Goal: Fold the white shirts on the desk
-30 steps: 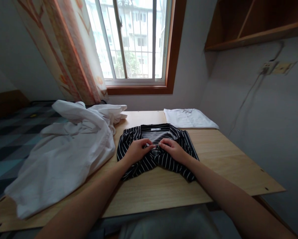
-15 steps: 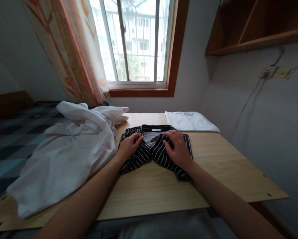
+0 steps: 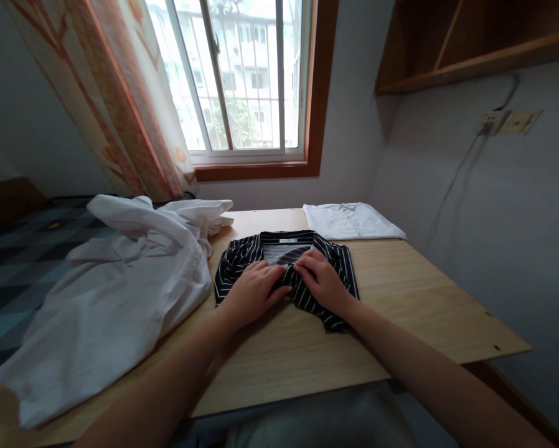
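Observation:
A black shirt with white stripes [image 3: 340,264] lies bunched on the wooden board in front of me, its neckline and inner label facing up at the far side. My left hand [image 3: 258,286] is closed on the front edge at the middle, thumb toward me and fingers on top. Close beside it, my right hand [image 3: 320,280] pinches the cloth just right of centre. The fingertips of both hands nearly meet below the neck opening. Part of the shirt's front is hidden under my hands.
A crumpled white garment [image 3: 134,292] covers the board's left side. At the back right lies a folded white cloth [image 3: 352,221]. The wooden tabletop [image 3: 414,292] ends near my lap. Beyond are a checked bed [image 3: 9,274], a window and a wall shelf [image 3: 475,56].
Both hands have come together at the middle of the shirt's front; the left moved right and the right slightly down. The neckline now shows wider. The view has shifted slightly.

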A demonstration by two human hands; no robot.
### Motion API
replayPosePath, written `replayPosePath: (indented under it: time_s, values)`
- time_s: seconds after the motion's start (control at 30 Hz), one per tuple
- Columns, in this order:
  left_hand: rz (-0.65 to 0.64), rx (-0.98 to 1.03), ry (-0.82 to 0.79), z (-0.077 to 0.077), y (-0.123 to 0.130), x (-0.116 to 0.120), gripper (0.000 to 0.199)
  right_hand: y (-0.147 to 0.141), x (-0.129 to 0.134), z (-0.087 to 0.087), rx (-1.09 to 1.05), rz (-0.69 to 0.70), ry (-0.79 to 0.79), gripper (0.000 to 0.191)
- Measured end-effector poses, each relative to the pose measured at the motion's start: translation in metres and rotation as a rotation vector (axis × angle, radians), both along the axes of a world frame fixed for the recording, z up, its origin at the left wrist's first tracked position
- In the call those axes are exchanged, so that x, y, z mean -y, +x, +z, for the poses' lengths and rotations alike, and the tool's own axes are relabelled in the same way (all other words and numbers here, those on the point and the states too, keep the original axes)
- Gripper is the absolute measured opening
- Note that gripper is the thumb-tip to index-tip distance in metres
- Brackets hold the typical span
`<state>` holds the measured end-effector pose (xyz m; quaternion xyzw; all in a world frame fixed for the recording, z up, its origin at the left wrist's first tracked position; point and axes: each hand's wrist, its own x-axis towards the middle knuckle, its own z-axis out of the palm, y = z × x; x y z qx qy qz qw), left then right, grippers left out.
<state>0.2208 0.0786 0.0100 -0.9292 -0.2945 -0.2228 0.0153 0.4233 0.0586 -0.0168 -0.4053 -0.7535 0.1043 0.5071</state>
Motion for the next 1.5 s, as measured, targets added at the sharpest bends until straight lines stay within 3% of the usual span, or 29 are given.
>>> replayPosePath:
  time_s: [0.23,0.4,0.53,0.73,0.93,1.07,1.17,1.23,1.33,1.5]
  values:
    - [-0.109,0.360,-0.319,0.001,-0.002,-0.004,0.025,-0.001,0.007,0.005,-0.316,0.040,-0.237,0.030]
    - [-0.160,0.477,-0.607,-0.004,0.002,-0.009,0.024,-0.004,0.009,0.004,-0.478,0.134,-0.442,0.034]
    - [-0.162,0.507,-0.614,-0.016,0.003,-0.014,0.026,-0.007,0.008,0.000,-0.629,0.174,-0.603,0.035]
    - [-0.040,0.535,-0.513,-0.021,0.007,-0.014,0.024,-0.007,-0.001,-0.010,-0.777,0.316,-0.772,0.034]
    - [0.089,0.556,-0.485,-0.016,0.007,-0.015,0.026,-0.003,-0.001,-0.009,-0.597,0.260,-0.668,0.034]
    - [0.125,0.588,-0.449,-0.009,0.001,-0.018,0.025,0.007,0.007,0.002,-0.099,0.250,-0.466,0.032]
    - [0.174,0.626,-0.347,-0.003,-0.005,-0.019,0.023,0.016,0.009,0.006,0.272,0.143,-0.257,0.027]
    - [0.214,0.609,-0.251,0.001,-0.011,-0.020,0.023,0.022,0.008,0.007,0.383,0.042,-0.131,0.015]
    - [0.308,0.600,-0.125,0.008,-0.022,-0.025,0.025,0.033,0.006,0.014,0.302,-0.097,-0.008,0.018]
    - [0.419,0.723,0.008,0.016,-0.037,-0.035,0.023,0.048,0.008,0.030,-0.160,-0.211,0.031,0.018]
